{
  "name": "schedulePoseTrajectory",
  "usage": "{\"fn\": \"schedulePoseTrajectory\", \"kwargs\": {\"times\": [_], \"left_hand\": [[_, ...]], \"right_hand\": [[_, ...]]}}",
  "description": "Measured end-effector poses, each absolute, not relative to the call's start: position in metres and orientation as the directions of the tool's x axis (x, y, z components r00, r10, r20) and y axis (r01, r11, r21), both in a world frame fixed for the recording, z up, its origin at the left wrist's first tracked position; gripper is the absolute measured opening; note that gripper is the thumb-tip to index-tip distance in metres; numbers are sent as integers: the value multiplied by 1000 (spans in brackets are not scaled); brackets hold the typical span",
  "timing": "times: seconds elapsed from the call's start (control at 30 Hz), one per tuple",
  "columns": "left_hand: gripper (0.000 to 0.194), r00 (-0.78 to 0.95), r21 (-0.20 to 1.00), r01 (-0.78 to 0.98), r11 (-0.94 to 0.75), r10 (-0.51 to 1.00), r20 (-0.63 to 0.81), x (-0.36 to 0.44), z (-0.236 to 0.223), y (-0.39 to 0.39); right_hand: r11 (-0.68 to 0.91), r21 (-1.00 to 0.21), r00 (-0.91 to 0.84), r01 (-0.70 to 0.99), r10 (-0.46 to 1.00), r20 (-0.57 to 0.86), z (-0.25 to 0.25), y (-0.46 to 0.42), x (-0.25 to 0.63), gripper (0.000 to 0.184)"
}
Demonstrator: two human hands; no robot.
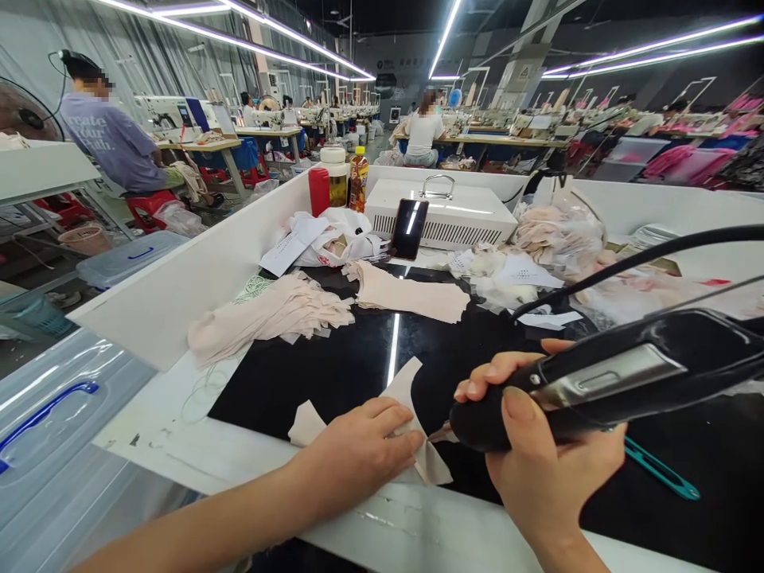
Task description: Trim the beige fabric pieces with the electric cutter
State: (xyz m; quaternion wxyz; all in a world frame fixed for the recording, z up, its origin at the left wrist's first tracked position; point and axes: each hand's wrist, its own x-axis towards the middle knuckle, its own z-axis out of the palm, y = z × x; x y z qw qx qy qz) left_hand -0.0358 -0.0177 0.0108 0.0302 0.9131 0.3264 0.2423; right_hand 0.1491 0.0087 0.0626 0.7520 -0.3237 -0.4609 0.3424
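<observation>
At the front of the black work mat [352,358] lies a small pale pink fabric piece [407,382]. My left hand [370,446] is closed over its middle, fingers pressed on the cloth, hiding part of it. My right hand [537,446] is wrapped round a thick black corded hand tool [573,390] with a silver lever plate. The tool's narrow tip [442,434] points left and meets the fabric's edge beside my left fingertips; whether it touches is too small to tell. A teal slotted plastic tool [662,469] lies to the right of my right hand.
Beyond the fabric lie a fanned pile of pink pieces [274,314] and a neat stack [411,290]. A phone [409,229] leans on a white vented box [442,211]. Bagged cloth [558,227] lies at right. The tool's cable [645,256] arches overhead. People sit at sewing machines beyond.
</observation>
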Motion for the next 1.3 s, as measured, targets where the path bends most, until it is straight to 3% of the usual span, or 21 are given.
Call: {"fn": "schedulePoseTrajectory", "kwargs": {"times": [0.83, 1.13, 1.3], "left_hand": [[16, 609, 211, 633, -745, 647, 459, -35, 2, -21], [15, 607, 191, 643, -742, 646, 464, -34, 2, -24], [17, 635, 99, 661, -743, 625, 454, -29, 5, -28]], "right_hand": [[562, -807, 395, -180, 793, 464, 67, 27, 137, 44], [563, -804, 410, -191, 790, 455, 62, 38, 132, 53], [551, -814, 400, -187, 799, 449, 63, 34, 133, 47]]}}
